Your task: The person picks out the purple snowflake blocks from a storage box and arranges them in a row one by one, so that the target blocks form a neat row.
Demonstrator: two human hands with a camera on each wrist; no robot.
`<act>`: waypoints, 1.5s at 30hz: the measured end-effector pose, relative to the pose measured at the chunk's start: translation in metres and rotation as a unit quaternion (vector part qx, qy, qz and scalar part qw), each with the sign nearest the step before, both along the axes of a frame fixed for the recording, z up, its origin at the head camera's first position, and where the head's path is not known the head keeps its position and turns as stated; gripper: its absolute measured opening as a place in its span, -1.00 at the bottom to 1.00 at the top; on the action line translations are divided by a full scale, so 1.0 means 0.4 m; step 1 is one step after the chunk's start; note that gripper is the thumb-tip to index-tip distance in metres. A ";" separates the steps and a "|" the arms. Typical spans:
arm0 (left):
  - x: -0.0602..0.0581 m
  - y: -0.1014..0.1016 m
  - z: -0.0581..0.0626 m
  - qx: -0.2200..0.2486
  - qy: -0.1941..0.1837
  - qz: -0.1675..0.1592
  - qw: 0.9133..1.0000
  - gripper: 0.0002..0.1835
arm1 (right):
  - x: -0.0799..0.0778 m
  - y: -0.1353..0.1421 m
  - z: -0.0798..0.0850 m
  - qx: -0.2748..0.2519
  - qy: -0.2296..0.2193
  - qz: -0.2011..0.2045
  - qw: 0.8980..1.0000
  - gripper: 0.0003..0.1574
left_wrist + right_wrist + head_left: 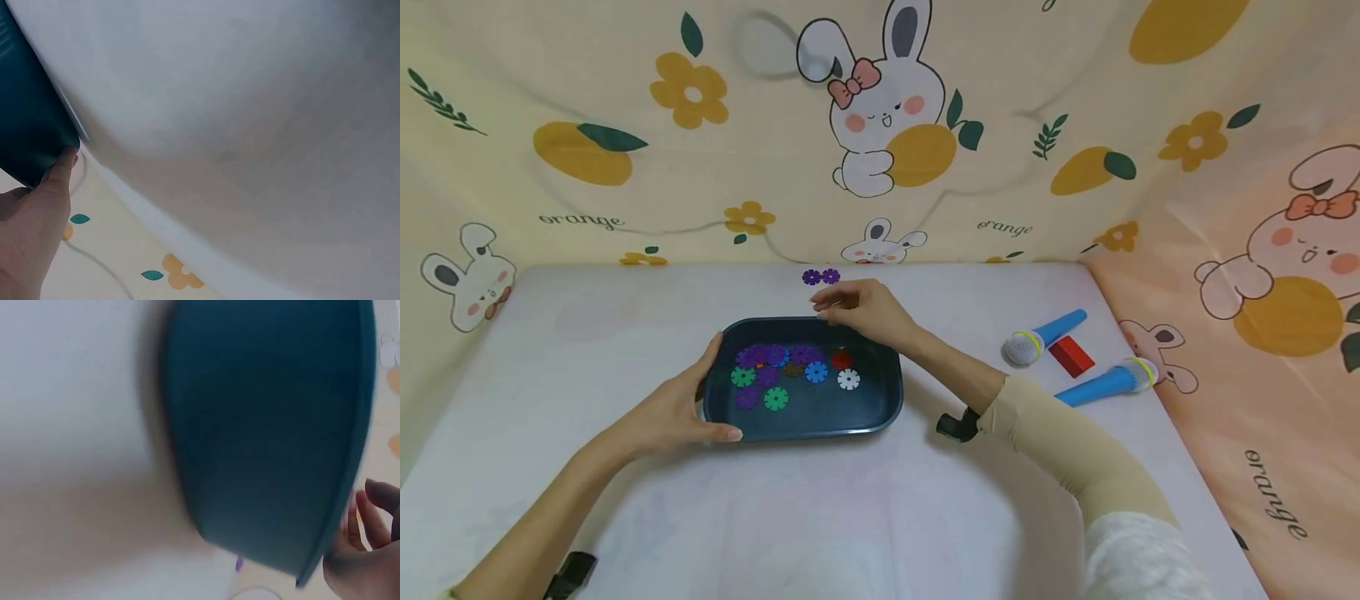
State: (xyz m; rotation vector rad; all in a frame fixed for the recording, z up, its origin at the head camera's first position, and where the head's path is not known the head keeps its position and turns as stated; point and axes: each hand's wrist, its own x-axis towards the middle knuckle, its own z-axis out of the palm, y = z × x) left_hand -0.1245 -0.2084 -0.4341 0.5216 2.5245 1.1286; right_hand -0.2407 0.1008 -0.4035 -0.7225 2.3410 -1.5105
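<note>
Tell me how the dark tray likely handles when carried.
The tray is probably stiff: its walls look unbent in the left hand. Its rim looks thin, so perhaps it's light for its size. Tilting might slide the flat discs across its smooth-looking floor.

Mostly just a big teal tray's outer side tbh, right hand (pixel 365 553) by the rim of the tray (pixel 269 425), tiny purple bit (pixel 239 564) farther off, white tabletop (pixel 75 412) left.

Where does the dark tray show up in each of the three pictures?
Head: the tray, just left of and below centre.
Left wrist: the tray, upper left, cut off by the edge.
Right wrist: the tray, large, mostly right of centre, running off the top.
Shared landmark: the white table.
</note>
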 end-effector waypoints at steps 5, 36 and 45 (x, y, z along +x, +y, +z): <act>0.002 -0.002 -0.001 0.002 0.002 -0.002 1.000 0.46 | 0.035 -0.010 -0.019 0.025 -0.004 -0.002 1.000 -0.70; -0.002 0.004 -0.006 0.012 0.003 -0.007 1.000 0.46 | 0.089 -0.075 -0.088 0.169 0.038 -0.040 0.984 -0.71; 0.003 0.002 0.000 0.018 0.000 -0.010 1.000 0.45 | 0.109 -0.104 -0.112 0.218 0.110 -0.015 0.970 -0.61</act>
